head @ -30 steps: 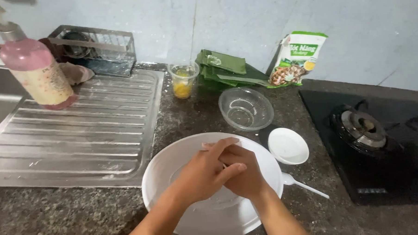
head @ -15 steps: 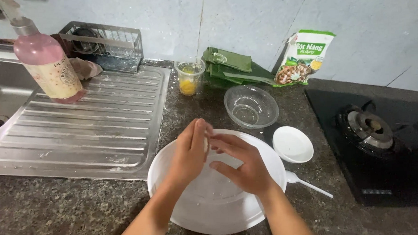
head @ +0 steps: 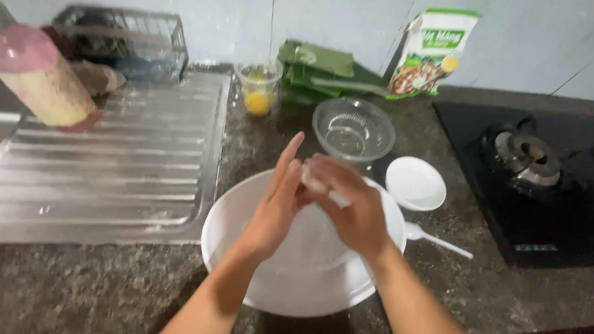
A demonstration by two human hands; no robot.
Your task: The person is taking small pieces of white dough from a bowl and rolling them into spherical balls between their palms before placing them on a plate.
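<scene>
Dark speckled stone makes up the countertop, with a ribbed steel draining board let into its left side and a black gas hob at its right edge. Over a large white bowl near the front edge, the person's two hands meet. The left hand is released, fingers straight and pointing toward the back wall. The right hand curls its fingers around a small pale thing, pressed against the left palm; what it is cannot be told.

Just behind the hands stands a clear glass bowl. A small white dish sits right of the white bowl, a white spoon just in front of it. Along the back edge are a plastic cup with something yellow inside, folded green leaves, a printed pouch, a pink-capped bottle and a wire rack.
</scene>
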